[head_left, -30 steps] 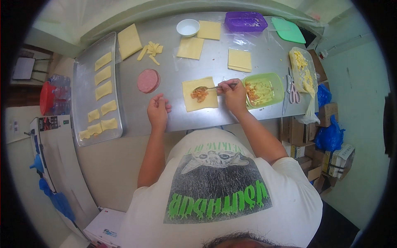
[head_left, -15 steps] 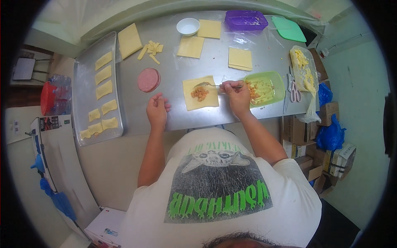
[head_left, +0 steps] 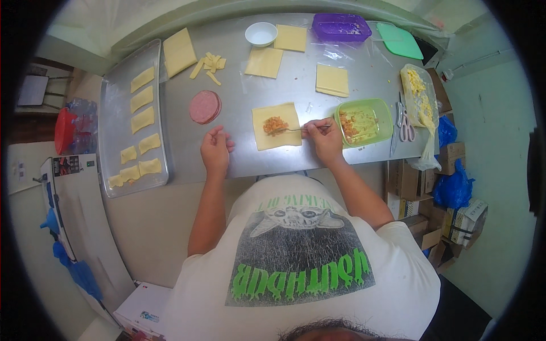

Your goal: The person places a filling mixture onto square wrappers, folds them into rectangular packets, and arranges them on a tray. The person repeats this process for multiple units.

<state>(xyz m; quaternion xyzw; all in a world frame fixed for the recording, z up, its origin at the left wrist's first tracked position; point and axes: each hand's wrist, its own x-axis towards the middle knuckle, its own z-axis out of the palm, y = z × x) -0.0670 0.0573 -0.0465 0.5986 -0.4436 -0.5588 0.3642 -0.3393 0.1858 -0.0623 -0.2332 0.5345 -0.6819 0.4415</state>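
Observation:
My right hand [head_left: 326, 139] grips the handle of a metal spoon [head_left: 295, 129]. The spoon's bowl rests in an orange-brown chopped filling [head_left: 276, 124] in the middle of a square pastry sheet [head_left: 263, 141]. Just right of that hand stands a green plastic container [head_left: 372, 135] with more filling inside. My left hand [head_left: 216, 150] lies at the table's front edge, empty, its fingers loosely curled and apart. Slightly beyond it is a stack of round pink meat slices [head_left: 204, 106].
At left, a metal tray [head_left: 163, 136] holds several pastry pieces. Pastry sheets [head_left: 263, 62], pastry strips [head_left: 209, 63], a white bowl [head_left: 261, 34] and a purple container [head_left: 341, 27] sit farther back. Scissors [head_left: 406, 128], a knife [head_left: 394, 136] and a tub of yellow pieces [head_left: 422, 102] are at right.
The spoon's bowl has come down from the sheet's upper part into the filling, which now looks more heaped. My right hand has shifted slightly; my left hand stays nearly in place.

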